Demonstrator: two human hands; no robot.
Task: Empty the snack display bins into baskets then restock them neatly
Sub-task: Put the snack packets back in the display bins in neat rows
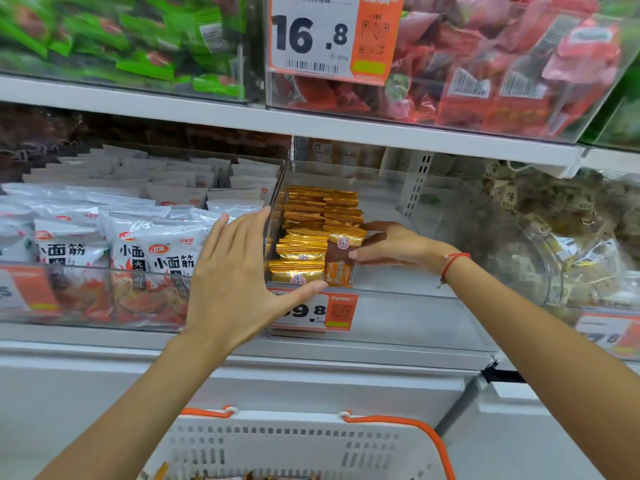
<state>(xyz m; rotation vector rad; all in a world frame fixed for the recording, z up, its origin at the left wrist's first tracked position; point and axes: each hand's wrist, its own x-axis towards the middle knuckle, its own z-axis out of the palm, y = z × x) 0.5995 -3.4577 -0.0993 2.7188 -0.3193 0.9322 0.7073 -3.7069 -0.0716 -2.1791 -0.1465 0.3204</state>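
Two rows of gold foil snack packets point(311, 230) fill the clear plastic bin's point(398, 292) left side; its right half lies bare. Your left hand point(239, 271) spreads flat over the front-left corner. Your right hand point(394, 245) pinches a brown packet point(341, 263) beside them.

open room in the clear bin point(398, 282), from 1 to 4 o'clock of the gold packets point(311, 233): bare floor reaching back to the rear wall. blocked at 9 o'clock by the bin's clear side wall, with white packets point(114, 237) packed just beyond. capped at 12 o'clock by the white shelf point(311, 126), leaving a low gap above the stacks. hemmed at 3 o'clock by a rounded clear bin point(554, 244) of pale packets. entry over the front lip above the price tag point(311, 310). at 6 o'clock, white basket point(298, 445) below, open-topped.
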